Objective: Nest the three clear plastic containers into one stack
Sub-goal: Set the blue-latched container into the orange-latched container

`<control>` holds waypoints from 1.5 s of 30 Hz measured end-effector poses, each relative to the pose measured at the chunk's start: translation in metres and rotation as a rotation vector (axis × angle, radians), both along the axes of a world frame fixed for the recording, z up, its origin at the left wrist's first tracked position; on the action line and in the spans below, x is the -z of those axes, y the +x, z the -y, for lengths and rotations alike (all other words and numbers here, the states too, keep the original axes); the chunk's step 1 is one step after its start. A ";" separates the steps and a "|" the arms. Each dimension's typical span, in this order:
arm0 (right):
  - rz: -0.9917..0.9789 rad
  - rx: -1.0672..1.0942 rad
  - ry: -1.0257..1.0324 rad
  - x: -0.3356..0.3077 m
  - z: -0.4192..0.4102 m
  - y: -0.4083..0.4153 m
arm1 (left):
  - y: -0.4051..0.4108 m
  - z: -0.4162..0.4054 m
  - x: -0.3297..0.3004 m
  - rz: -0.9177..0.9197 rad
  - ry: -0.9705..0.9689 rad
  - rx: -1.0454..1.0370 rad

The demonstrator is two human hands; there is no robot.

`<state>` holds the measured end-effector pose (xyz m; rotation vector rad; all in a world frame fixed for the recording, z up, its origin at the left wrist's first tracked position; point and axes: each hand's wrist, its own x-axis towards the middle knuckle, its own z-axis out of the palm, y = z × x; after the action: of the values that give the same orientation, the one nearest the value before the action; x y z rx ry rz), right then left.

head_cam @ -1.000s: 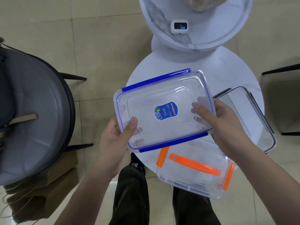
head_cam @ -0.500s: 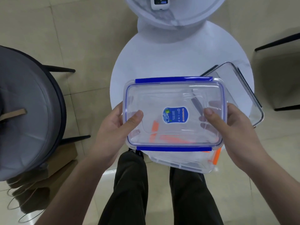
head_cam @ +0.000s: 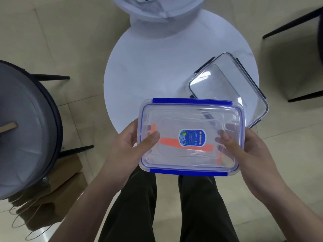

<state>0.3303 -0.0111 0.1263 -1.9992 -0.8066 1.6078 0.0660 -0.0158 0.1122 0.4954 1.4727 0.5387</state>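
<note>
The person held the clear rectangular plastic container with blue clips [head_cam: 191, 137] level over the near edge of the round white table [head_cam: 157, 70], one short end in each hand. The left hand [head_cam: 127, 145] was clenched on the left end, thumb lying across the top and fingers hidden beneath. The right hand [head_cam: 244, 147] gripped the right end the same way. Through the clear plastic I could see the orange clips of a second clear container [head_cam: 167, 141] directly below the blue-clipped one. Whether the two were already touching I could not tell. The third clear container, the one with dark grey clips [head_cam: 244, 88], lay open on the table just behind and to the right of the blue-clipped one, partly under its far right corner.

The step in hand looked to be setting the blue-clipped container squarely onto or into the orange-clipped one. To do it well, the person would want the long sides parallel and all four corners lined up before lowering, and both ends going down together so that neither corner jammed. The blue-clipped container carried a blue label [head_cam: 192, 137] on its top face, which looked like a closed lid. If so, it would sit on top instead of nesting, and it would be worth checking first.
</note>
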 end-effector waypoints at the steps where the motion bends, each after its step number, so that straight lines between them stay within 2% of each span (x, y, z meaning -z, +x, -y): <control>1: -0.002 0.005 -0.006 0.001 0.003 0.003 | 0.002 0.002 0.000 -0.010 0.001 0.008; 18: 0.096 -0.023 -0.057 0.014 0.041 0.023 | 0.014 0.029 0.016 -0.212 -0.024 0.139; 30: 0.150 -0.035 -0.100 0.040 0.055 0.022 | 0.016 0.032 0.035 -0.270 -0.002 0.197; 45: 0.161 -0.030 -0.055 0.051 0.049 0.018 | 0.020 0.020 0.038 -0.327 0.023 0.231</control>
<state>0.3487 -0.0598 0.0751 -2.1876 -0.8631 1.5146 0.0855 -0.0356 0.0746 0.7897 1.6919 0.3003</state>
